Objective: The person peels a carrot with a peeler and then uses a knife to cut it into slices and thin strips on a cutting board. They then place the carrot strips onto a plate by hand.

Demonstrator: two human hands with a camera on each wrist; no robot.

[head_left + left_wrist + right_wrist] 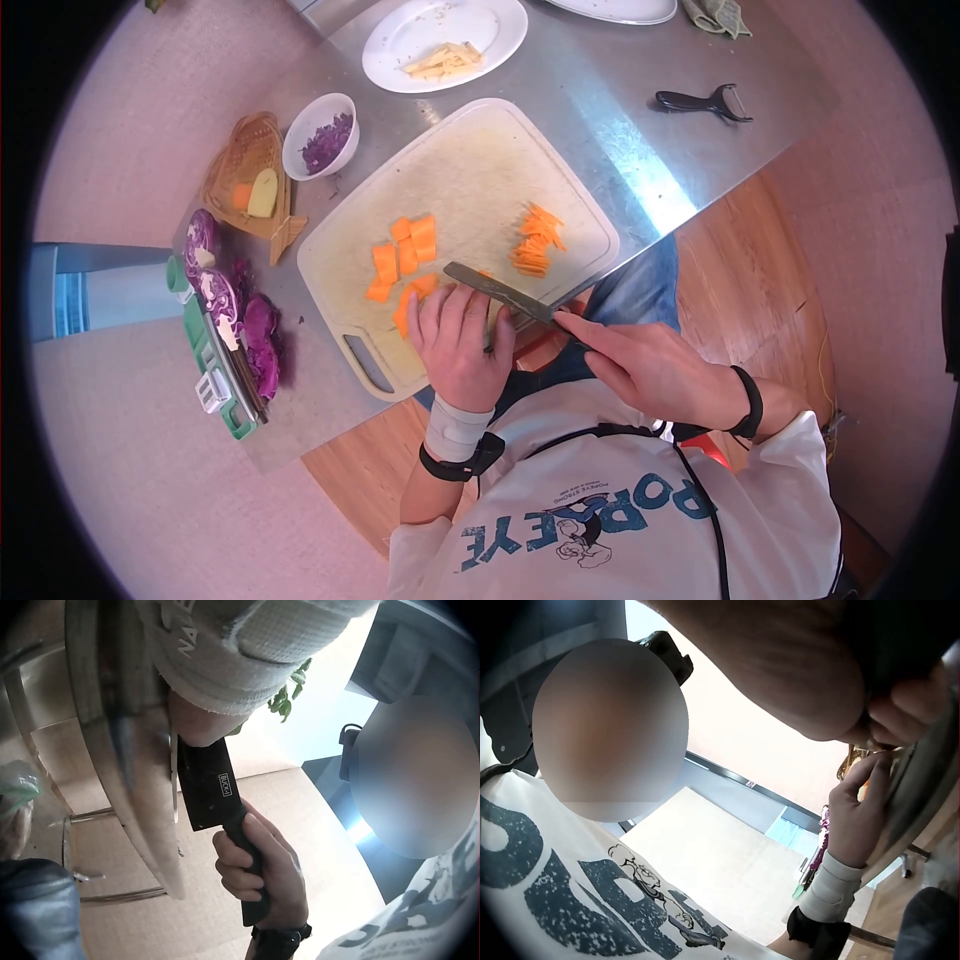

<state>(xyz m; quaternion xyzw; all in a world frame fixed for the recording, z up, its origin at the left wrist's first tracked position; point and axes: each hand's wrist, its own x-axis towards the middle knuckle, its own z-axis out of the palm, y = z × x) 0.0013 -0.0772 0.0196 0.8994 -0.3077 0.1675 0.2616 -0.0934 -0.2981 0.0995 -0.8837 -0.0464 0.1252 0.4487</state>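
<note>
My right hand grips the dark handle of a kitchen knife, whose broad dark blade shows in the left wrist view. The blade stands on edge over the cutting board, close beside the fingertips of my left hand. Bent fingers of that hand hold down a carrot piece, mostly hidden beneath them, at the board's near side. Flat carrot chunks lie beyond the left fingers. A small pile of carrot strips sits to the right of the blade.
A bowl of shredded purple cabbage and a wicker basket stand left of the board. Cut cabbage lies by a green-and-white tool. Behind are a plate with pale strips and a black peeler.
</note>
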